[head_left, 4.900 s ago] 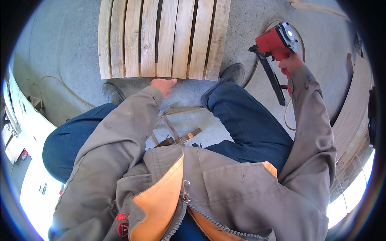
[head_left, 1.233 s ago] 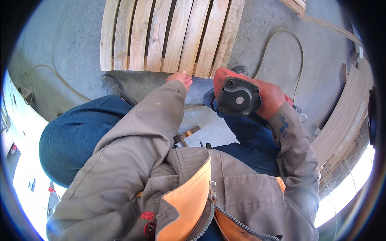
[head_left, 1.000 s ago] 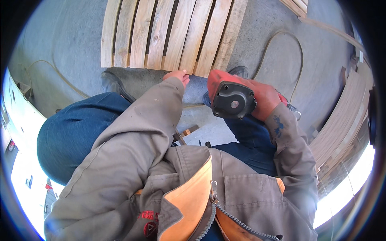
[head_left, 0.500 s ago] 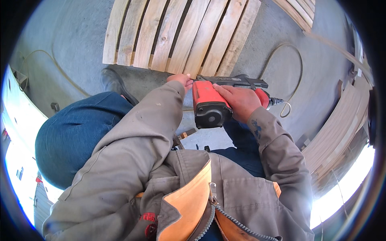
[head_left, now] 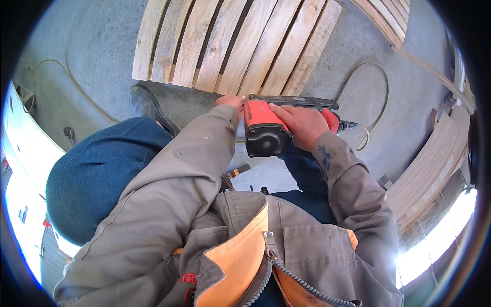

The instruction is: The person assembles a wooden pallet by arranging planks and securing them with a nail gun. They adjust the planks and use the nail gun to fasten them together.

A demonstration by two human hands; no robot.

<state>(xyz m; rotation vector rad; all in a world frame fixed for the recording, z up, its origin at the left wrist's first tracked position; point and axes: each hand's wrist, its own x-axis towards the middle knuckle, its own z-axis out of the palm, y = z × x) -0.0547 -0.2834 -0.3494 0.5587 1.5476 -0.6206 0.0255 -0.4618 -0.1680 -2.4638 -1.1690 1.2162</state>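
My right hand (head_left: pixel 306 125) is wrapped round the handle of a red and black nail gun (head_left: pixel 265 120). Its black magazine points right, and an air hose is coupled at the handle end. Just left of the gun's nose, at the near edge of a slatted wooden panel (head_left: pixel 235 56), my left hand (head_left: pixel 231 104) is closed with fingers pressed together. Whatever it grips there, if anything, is hidden by the hand and the gun. The panel's pale slats lie side by side with dark gaps between them, over a crosspiece near their near ends.
A thin air hose (head_left: pixel 387 87) loops over the concrete floor (head_left: pixel 102 41) on the right; another hose (head_left: pixel 84 92) runs along the left. Stacked boards (head_left: pixel 427 166) stand at the right, with more timber (head_left: pixel 383 20) at the far right. My boot (head_left: pixel 147 105) is beside the panel's near-left corner.
The nail gun and my right hand have shifted slightly up and left in the picture. The panel appears a little farther right. Both hands keep their grip.
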